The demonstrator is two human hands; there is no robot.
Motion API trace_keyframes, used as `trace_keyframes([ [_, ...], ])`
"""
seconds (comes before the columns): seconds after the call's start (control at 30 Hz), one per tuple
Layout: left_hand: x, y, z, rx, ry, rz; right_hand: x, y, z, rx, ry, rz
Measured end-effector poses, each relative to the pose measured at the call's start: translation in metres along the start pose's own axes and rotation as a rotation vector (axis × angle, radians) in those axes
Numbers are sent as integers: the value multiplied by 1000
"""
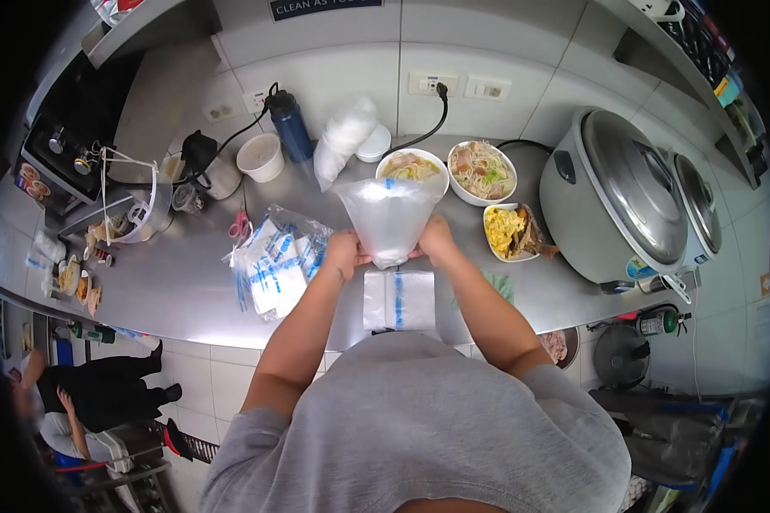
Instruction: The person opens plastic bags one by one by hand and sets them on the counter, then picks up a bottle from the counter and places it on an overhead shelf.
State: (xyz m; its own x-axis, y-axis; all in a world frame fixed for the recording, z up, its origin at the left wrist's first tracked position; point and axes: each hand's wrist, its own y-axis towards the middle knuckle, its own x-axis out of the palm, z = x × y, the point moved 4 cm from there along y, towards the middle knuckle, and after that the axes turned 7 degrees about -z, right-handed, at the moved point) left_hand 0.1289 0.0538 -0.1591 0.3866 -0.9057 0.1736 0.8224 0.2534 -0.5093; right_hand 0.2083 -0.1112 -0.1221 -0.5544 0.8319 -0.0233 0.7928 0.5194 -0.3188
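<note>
A translucent white plastic bag (387,218) stands at the middle of the steel counter, flared wide at the top and narrow at the bottom. My left hand (344,250) pinches its lower left side, and my right hand (437,240) grips it low on the right. Some fingertips are hidden behind the plastic. Just in front of the bag lies a flat stack of white plastic bags (399,301) with blue print. Behind it sits a bowl of noodle soup (412,164), partly covered from view.
On the right are a second noodle bowl (482,173), a bowl of egg and browned food (506,231), and a large lidded cooker (586,197). Leftward lie loose plastic packets (275,269), pink scissors (239,227), a kettle (216,167) and a blue bottle (290,128). Another person (94,398) is at far left.
</note>
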Motion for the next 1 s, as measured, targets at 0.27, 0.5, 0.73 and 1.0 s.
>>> trace_keyframes([
  [0.27,-3,35,-18,101,47,78,-8,36,33,18,-43,50],
  [0.5,-15,-30,-54,725,942,119,-23,-22,81,-492,-818,-11],
  [0.73,-5,-44,-52,774,1081,-21,-10,-41,81,-577,-890,-150],
  [1.0,-4,-77,-43,515,631,-53,-4,-88,25,-656,-856,-34],
])
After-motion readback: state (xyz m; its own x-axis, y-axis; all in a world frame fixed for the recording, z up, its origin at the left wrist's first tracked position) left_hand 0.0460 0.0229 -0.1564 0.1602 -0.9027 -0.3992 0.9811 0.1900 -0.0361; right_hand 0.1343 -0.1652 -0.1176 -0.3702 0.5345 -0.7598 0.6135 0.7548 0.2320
